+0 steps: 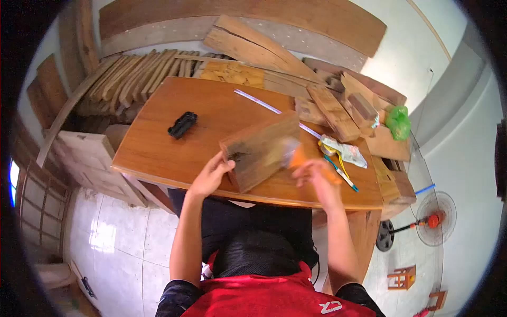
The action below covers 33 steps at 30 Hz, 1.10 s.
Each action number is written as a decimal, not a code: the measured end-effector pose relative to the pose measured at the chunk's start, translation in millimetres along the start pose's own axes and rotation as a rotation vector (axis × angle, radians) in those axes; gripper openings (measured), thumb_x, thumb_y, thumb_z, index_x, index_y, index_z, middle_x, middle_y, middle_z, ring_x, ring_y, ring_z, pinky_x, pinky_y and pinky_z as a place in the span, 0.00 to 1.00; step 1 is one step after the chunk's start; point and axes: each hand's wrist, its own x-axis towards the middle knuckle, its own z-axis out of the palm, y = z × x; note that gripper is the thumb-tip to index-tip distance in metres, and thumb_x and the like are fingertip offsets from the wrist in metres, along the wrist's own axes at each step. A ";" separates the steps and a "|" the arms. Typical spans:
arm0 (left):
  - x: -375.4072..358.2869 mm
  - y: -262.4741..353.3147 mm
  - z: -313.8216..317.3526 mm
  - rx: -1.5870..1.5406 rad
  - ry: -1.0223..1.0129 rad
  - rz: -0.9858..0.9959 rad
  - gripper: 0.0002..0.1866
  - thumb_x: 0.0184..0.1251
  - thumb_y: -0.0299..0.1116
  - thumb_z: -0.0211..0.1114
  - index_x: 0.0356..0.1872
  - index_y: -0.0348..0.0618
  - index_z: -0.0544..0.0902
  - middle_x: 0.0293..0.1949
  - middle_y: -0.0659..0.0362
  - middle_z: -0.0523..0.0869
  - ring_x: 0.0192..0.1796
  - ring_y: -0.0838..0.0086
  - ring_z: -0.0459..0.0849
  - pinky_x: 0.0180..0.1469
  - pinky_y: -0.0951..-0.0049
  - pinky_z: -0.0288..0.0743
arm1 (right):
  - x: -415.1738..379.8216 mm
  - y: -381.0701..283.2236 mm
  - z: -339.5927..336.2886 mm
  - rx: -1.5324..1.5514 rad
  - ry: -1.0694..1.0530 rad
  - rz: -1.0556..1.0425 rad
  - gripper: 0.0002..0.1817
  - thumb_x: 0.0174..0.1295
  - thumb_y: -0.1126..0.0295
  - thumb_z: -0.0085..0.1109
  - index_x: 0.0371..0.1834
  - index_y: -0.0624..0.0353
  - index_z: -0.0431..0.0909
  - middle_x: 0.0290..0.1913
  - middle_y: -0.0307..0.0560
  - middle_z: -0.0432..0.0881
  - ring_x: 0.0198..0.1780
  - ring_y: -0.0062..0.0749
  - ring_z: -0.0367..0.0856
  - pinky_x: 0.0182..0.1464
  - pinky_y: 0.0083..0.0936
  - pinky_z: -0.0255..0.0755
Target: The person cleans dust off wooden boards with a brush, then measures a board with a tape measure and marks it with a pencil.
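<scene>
My left hand grips the lower left edge of a thick wooden board, its thumb on the face and its fingers behind. The board is tilted up over the table, with a dark patch near its left end. In my right hand is an orange-handled tool, its pale grey head at the board's right part. Motion blurs this tool, so its exact kind and whether it touches the wood cannot be told. Behind the board, a measuring tape lies extended across the wooden table.
A black object lies on the table's left side. At the right are a white packet and a teal-handled tool. Wood pieces and a green plastic bag sit beyond. A fan stands right.
</scene>
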 end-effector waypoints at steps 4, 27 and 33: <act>4.2 -1.4 -4.4 -0.022 -0.064 -0.016 0.25 0.77 0.42 0.58 0.66 0.35 0.72 0.49 0.62 0.77 0.55 0.77 0.72 0.62 0.75 0.64 | 3.4 12.3 12.8 -0.145 0.155 0.041 0.12 0.78 0.63 0.50 0.51 0.59 0.79 0.42 0.43 0.83 0.43 0.26 0.83 0.44 0.26 0.77; 5.4 2.6 -7.9 -0.002 -0.091 -0.007 0.28 0.78 0.42 0.57 0.70 0.34 0.69 0.61 0.56 0.77 0.64 0.71 0.72 0.68 0.70 0.64 | -2.5 8.5 19.3 0.089 0.103 -0.073 0.18 0.79 0.58 0.45 0.49 0.62 0.77 0.40 0.51 0.87 0.42 0.29 0.84 0.48 0.28 0.76; 9.6 -8.1 -6.6 -0.070 -0.060 0.003 0.23 0.76 0.42 0.58 0.63 0.35 0.74 0.49 0.61 0.79 0.53 0.75 0.73 0.61 0.73 0.66 | -23.4 -11.6 37.1 -0.098 -0.469 0.087 0.12 0.77 0.67 0.51 0.48 0.64 0.81 0.40 0.47 0.86 0.39 0.29 0.84 0.47 0.27 0.76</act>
